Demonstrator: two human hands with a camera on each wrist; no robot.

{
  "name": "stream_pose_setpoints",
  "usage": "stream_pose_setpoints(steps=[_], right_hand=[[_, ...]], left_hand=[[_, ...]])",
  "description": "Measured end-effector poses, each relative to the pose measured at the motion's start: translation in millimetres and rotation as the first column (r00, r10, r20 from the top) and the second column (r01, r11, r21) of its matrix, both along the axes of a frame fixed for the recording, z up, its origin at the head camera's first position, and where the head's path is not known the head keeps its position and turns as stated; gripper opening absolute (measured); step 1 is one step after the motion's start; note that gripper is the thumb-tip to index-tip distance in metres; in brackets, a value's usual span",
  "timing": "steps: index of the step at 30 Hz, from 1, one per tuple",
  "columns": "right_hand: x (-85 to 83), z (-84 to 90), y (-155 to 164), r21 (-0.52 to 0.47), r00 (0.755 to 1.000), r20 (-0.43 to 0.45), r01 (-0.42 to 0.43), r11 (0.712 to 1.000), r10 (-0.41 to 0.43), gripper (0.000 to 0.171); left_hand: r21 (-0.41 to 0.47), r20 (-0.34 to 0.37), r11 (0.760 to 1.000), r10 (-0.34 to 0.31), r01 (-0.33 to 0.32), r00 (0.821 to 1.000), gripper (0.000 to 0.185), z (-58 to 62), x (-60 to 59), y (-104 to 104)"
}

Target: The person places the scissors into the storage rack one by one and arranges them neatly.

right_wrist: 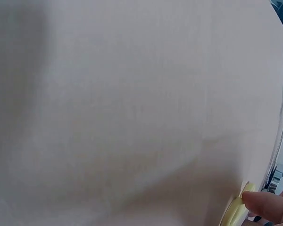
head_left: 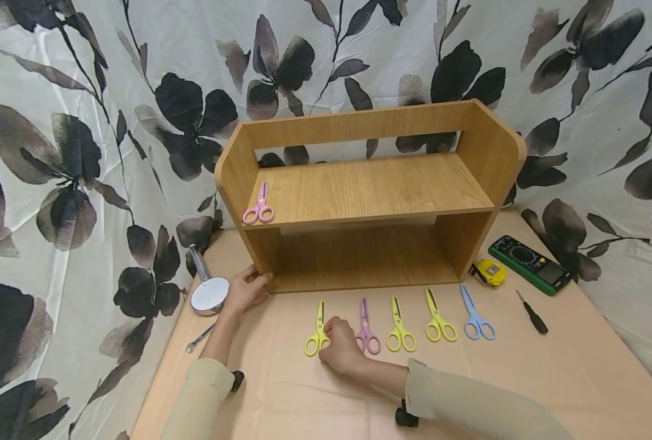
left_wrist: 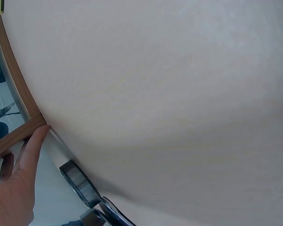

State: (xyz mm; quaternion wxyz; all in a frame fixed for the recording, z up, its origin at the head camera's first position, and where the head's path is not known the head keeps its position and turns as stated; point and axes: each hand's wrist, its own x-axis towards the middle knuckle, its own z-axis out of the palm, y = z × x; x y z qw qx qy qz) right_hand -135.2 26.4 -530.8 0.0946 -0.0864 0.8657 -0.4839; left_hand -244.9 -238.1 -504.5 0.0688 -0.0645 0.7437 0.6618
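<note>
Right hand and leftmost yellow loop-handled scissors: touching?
Touching. Right wrist view shows the right hand with a fingertip against the yellow scissors at the handle.

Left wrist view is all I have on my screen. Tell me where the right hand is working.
Observer: The right hand has its fingers at the handles of the leftmost yellow scissors, in the row in front of the shelf.
Operator: Tell me what lies on the shelf's upper board.
Observer: One pair of pink scissors, at the board's left end.
Operator: Name the thing nearest the shelf's front right corner on that outer side.
Observer: A yellow tape measure, lying on the table beside that corner.
</note>
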Motion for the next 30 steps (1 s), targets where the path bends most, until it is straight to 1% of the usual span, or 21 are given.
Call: stream_pose_setpoints(steps=[6, 9, 13, 23, 30], right_hand=[[-1.3, 2.7, -2.5, 0.046, 1.000, -0.012, 0.016, 0.999, -0.015, 0.048], [-1.9, 2.8, -3.9, 0.066, 0.999, -0.015, 0.029, 0.997, -0.028, 0.047], [-1.6, 3.9, -4.7, 0.069, 0.999, -0.018, 0.035, 0.997, -0.034, 0.047], [-0.4, 8.9, -2.1, 0.072, 0.999, -0.037, 0.039, 0.997, -0.037, 0.051], [3.0, 5.5, 1.0, 0.052, 0.999, -0.045, 0.033, 0.998, -0.031, 0.042]], left_hand=[[-0.004, -0.002, 1.000, 0.013, -0.013, 1.000, 0.069, -0.2, 0.2, 0.6], [-0.007, -0.004, 1.000, 0.009, -0.009, 1.000, 0.069, -1.4, -0.2, 0.7], [-0.009, -0.010, 1.000, 0.000, -0.001, 1.000, 0.069, -2.6, -1.1, 0.4], [-0.031, -0.012, 0.999, 0.010, -0.010, 1.000, 0.066, -1.9, -2.2, 0.8], [-0.031, -0.022, 0.999, 0.011, -0.011, 1.000, 0.066, -2.3, -2.2, -0.2]])
